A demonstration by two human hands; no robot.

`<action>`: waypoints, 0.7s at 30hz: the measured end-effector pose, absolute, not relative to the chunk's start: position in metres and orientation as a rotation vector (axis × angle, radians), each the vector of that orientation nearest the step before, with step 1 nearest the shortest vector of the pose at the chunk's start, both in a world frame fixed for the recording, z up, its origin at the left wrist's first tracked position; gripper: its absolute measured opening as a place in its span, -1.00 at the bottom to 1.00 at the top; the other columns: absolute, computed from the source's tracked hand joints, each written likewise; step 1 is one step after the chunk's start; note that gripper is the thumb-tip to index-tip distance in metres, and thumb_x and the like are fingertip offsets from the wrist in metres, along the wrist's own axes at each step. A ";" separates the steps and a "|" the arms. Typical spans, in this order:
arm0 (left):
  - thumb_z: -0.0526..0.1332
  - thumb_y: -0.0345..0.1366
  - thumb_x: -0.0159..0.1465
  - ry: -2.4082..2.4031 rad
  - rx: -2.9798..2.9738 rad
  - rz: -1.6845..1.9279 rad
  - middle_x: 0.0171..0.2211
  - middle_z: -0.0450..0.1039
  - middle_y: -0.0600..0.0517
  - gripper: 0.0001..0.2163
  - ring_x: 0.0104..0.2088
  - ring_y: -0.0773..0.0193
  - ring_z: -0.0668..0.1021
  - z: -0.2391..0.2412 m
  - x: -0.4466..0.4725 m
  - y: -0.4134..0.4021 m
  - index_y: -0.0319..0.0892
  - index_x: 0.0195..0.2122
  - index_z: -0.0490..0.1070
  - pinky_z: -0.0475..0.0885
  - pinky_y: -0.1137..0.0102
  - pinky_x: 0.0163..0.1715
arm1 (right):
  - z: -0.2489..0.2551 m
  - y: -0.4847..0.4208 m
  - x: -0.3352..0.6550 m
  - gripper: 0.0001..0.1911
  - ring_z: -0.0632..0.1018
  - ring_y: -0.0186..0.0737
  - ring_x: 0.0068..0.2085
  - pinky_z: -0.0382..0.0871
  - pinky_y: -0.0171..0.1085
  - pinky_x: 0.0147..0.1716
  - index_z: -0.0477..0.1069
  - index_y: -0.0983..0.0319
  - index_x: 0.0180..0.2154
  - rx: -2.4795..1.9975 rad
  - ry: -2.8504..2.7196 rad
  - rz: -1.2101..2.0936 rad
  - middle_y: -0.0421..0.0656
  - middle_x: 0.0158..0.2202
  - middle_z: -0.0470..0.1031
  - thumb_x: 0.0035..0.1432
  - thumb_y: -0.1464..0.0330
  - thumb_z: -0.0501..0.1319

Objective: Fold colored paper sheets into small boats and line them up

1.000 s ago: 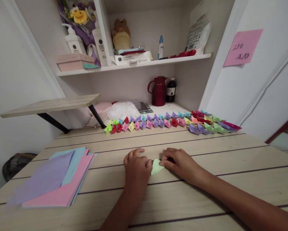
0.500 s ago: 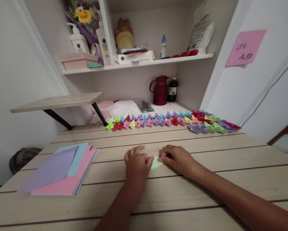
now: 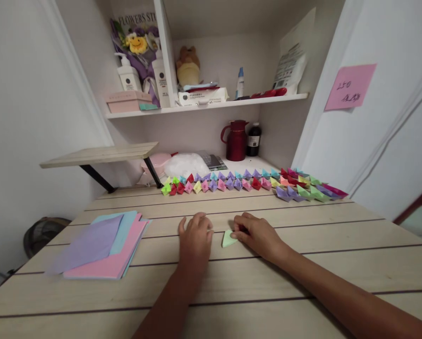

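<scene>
Right hand pinches green paper

Head view: the green paper lies on the table, its right edge between the right thumb and fingertips. The left hand rests 1 small gap away, fingers loosely spread and curved. Folded paper shapes stand in rows behind.

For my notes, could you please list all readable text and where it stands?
"FLOWERS ST": above the bouquet, surface unclear, cut off by the divider.
"250": pink note; handwriting below unclear.
Too small or blurred: labels on pump bottle, taller bottle, tissue packet, blue-capped bottle, white bag, dark bottle, pink box.
</scene>
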State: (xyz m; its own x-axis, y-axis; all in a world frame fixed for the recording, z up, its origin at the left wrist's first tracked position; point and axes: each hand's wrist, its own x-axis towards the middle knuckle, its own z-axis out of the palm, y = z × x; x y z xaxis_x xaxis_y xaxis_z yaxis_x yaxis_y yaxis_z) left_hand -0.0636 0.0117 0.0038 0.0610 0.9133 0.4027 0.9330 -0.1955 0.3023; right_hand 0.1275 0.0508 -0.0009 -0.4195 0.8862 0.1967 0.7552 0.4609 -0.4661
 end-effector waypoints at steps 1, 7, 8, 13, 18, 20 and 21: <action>0.15 -0.50 0.23 -1.900 -2.288 -0.798 0.14 0.36 -0.01 -0.77 0.12 0.17 0.40 0.008 -0.068 0.009 -0.05 -0.18 0.44 0.01 0.03 0.21 | 0.000 0.051 0.127 -0.92 0.42 -0.28 -0.36 0.15 -0.31 -0.30 0.33 0.15 -0.40 -1.375 -2.305 0.438 -0.25 -0.38 0.39 0.13 0.32 0.19; 0.04 -0.08 0.34 -1.476 -2.697 -0.446 0.30 0.12 0.02 -0.56 0.33 0.04 0.03 0.017 -0.067 -0.008 0.07 0.24 0.13 -0.25 -0.12 0.24 | 0.001 0.054 0.128 -0.93 0.42 -0.28 -0.37 0.13 -0.32 -0.33 0.34 0.15 -0.40 -1.379 -2.320 0.411 -0.25 -0.38 0.40 0.13 0.32 0.18; -0.02 -0.02 0.35 -1.483 -2.764 -0.376 0.29 0.12 0.03 -0.53 0.33 0.03 0.05 0.015 -0.065 -0.011 0.08 0.26 0.08 -0.24 -0.14 0.24 | 0.000 0.054 0.128 -0.92 0.42 -0.29 -0.37 0.13 -0.32 -0.34 0.34 0.16 -0.40 -1.382 -2.317 0.407 -0.25 -0.38 0.40 0.13 0.33 0.17; -0.15 0.01 0.37 -1.690 -2.901 -0.168 0.33 0.00 0.06 -0.51 0.34 0.05 0.02 0.013 -0.064 -0.020 0.09 0.30 -0.03 -0.23 -0.21 0.22 | -0.003 0.052 0.130 -0.92 0.45 -0.26 -0.28 0.15 -0.29 -0.27 0.37 0.13 -0.29 -1.394 -2.292 0.376 -0.22 -0.27 0.43 0.17 0.40 0.11; -0.14 -0.04 0.38 -1.734 -2.987 -0.104 0.35 -0.10 0.14 -0.54 0.36 0.04 -0.11 0.025 -0.070 -0.022 0.15 0.31 -0.07 -0.30 -0.22 0.21 | -0.004 0.050 0.132 -0.76 0.47 -0.25 -0.17 0.17 -0.27 -0.17 0.38 0.10 -0.17 -1.341 -2.303 0.360 -0.20 -0.15 0.44 0.17 0.49 0.08; -0.09 -0.05 0.37 -1.742 -2.997 -0.057 0.36 -0.14 0.14 -0.53 0.35 0.00 -0.12 0.030 -0.071 -0.023 0.18 0.30 -0.08 -0.31 -0.24 0.20 | -0.003 0.048 0.132 -0.79 0.47 -0.24 -0.17 0.16 -0.26 -0.17 0.39 0.10 -0.20 -1.343 -2.318 0.334 -0.20 -0.17 0.44 0.20 0.46 0.06; -0.07 -0.05 0.37 -1.745 -2.998 -0.032 0.36 -0.16 0.13 -0.53 0.35 -0.02 -0.12 0.032 -0.072 -0.023 0.20 0.30 -0.08 -0.32 -0.25 0.19 | -0.002 0.048 0.132 -0.80 0.47 -0.24 -0.17 0.16 -0.26 -0.17 0.40 0.10 -0.21 -1.353 -2.331 0.305 -0.20 -0.18 0.44 0.22 0.45 0.06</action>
State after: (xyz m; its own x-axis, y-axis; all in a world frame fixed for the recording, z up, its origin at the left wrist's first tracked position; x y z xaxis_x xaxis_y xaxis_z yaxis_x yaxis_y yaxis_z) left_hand -0.0715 -0.0235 0.0318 0.5073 0.8492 -0.1465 0.8433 -0.4543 0.2872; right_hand 0.1315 0.0476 -0.0024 -0.4342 0.8653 0.2503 0.7719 0.5007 -0.3918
